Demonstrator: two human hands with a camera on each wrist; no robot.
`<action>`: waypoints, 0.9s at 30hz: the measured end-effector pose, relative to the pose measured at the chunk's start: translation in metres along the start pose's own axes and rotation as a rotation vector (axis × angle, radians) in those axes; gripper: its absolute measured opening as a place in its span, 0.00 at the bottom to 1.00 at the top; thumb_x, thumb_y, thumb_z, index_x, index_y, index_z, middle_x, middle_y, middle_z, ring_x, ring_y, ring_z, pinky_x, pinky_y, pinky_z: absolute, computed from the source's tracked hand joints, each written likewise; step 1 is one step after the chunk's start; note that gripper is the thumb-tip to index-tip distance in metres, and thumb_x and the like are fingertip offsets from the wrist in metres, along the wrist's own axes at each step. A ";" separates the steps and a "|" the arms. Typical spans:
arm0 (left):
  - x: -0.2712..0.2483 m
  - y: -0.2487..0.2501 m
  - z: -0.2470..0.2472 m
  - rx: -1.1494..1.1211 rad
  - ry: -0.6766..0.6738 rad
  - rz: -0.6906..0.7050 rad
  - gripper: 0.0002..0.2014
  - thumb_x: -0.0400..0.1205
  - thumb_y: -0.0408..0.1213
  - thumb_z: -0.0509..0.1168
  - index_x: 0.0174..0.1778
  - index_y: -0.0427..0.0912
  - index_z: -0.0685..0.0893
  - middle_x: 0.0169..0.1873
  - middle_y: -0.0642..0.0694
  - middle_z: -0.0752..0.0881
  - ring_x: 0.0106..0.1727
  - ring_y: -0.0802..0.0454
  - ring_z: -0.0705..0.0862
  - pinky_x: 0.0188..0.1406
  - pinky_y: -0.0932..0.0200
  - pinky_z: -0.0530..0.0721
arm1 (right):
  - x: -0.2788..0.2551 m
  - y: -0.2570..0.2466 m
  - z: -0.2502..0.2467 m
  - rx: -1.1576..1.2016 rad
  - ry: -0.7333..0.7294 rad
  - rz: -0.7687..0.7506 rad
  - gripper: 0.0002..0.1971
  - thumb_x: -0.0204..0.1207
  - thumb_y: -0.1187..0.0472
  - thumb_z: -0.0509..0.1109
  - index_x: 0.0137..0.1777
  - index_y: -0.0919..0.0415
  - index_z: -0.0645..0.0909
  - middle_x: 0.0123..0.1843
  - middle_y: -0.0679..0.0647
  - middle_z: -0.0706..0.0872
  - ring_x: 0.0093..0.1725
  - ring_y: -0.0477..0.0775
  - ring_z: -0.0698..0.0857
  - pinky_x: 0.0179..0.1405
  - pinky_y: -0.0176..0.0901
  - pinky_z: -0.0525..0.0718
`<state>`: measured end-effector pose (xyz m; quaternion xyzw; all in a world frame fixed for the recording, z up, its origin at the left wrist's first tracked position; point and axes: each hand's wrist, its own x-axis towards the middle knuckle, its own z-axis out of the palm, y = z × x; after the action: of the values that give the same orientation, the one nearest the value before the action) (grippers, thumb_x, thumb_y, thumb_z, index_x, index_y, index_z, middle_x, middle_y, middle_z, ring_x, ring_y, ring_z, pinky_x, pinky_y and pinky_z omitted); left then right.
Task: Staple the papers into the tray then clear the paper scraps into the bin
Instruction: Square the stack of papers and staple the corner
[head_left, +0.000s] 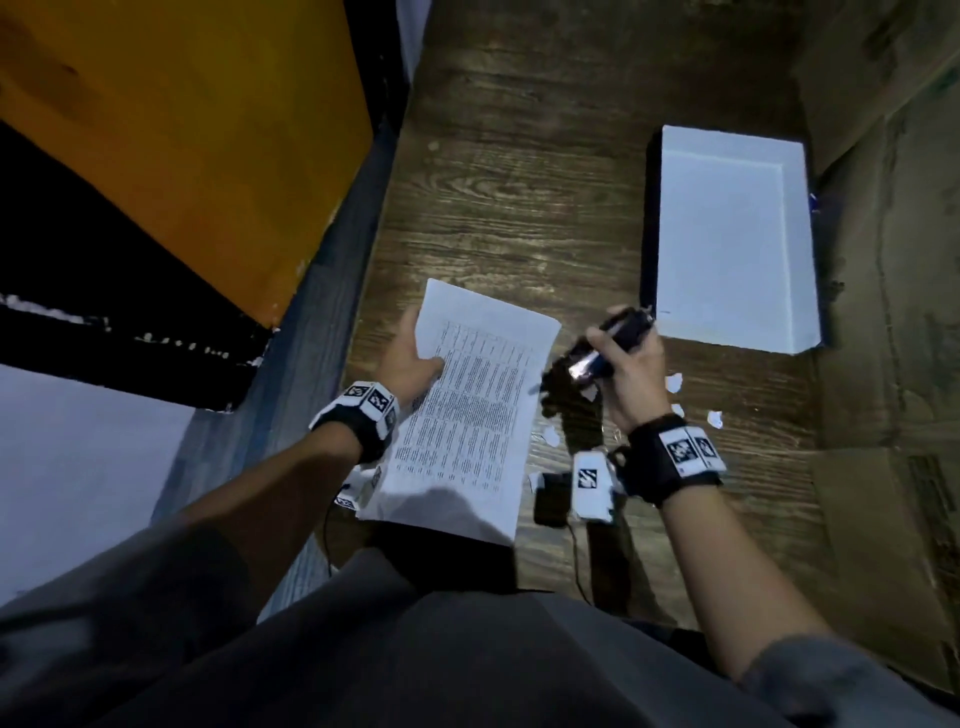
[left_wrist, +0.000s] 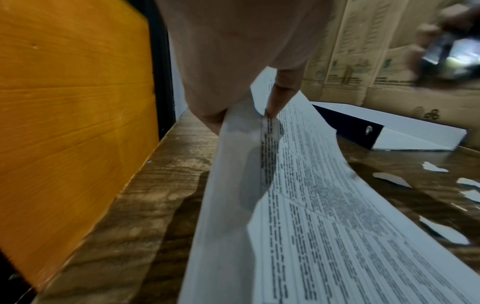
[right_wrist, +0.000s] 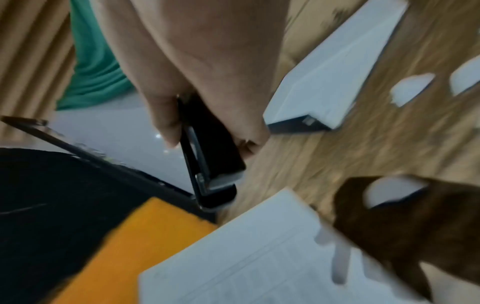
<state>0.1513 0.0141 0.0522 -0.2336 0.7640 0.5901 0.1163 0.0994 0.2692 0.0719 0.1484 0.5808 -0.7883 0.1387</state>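
A stack of printed papers (head_left: 467, 415) lies on the wooden table, its near end over the table's front edge. My left hand (head_left: 421, 345) pinches the stack's far left edge, thumb on top and fingers underneath. In the left wrist view the papers (left_wrist: 324, 205) curve up toward that thumb (left_wrist: 280, 92). My right hand (head_left: 623, 356) grips a black stapler (head_left: 615, 338) in the air just right of the stack, its nose (right_wrist: 215, 191) pointing toward the papers (right_wrist: 246, 257). The white tray (head_left: 727, 244) stands empty at the far right. Several white paper scraps (head_left: 674, 383) lie under and around the right hand.
An orange wooden panel (head_left: 182, 140) with a black frame borders the table on the left. Brown cardboard (head_left: 893, 312) rises along the right side behind the tray. More scraps (left_wrist: 392, 179) lie between the papers and the tray (left_wrist: 415, 133).
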 end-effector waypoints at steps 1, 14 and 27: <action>-0.002 0.001 0.000 0.007 -0.011 0.024 0.33 0.76 0.17 0.62 0.74 0.45 0.66 0.56 0.46 0.84 0.56 0.51 0.85 0.50 0.55 0.84 | 0.006 -0.002 0.027 0.095 -0.005 -0.021 0.12 0.74 0.74 0.71 0.50 0.60 0.74 0.41 0.54 0.87 0.40 0.54 0.89 0.40 0.51 0.88; -0.008 -0.012 -0.002 0.162 -0.069 0.209 0.33 0.79 0.17 0.58 0.80 0.39 0.58 0.65 0.41 0.78 0.61 0.49 0.79 0.45 0.90 0.72 | 0.026 0.015 0.141 0.253 -0.010 -0.080 0.10 0.75 0.71 0.72 0.45 0.62 0.72 0.36 0.55 0.88 0.42 0.63 0.87 0.52 0.71 0.84; -0.010 -0.008 -0.001 0.356 -0.090 0.216 0.29 0.80 0.25 0.60 0.77 0.45 0.62 0.51 0.32 0.84 0.38 0.38 0.83 0.41 0.49 0.84 | 0.020 0.007 0.160 0.308 0.141 -0.007 0.08 0.76 0.67 0.70 0.37 0.64 0.76 0.21 0.54 0.77 0.21 0.56 0.78 0.26 0.45 0.80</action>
<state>0.1636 0.0137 0.0504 -0.0997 0.8708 0.4648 0.1258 0.0721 0.1134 0.1029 0.2209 0.4622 -0.8559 0.0703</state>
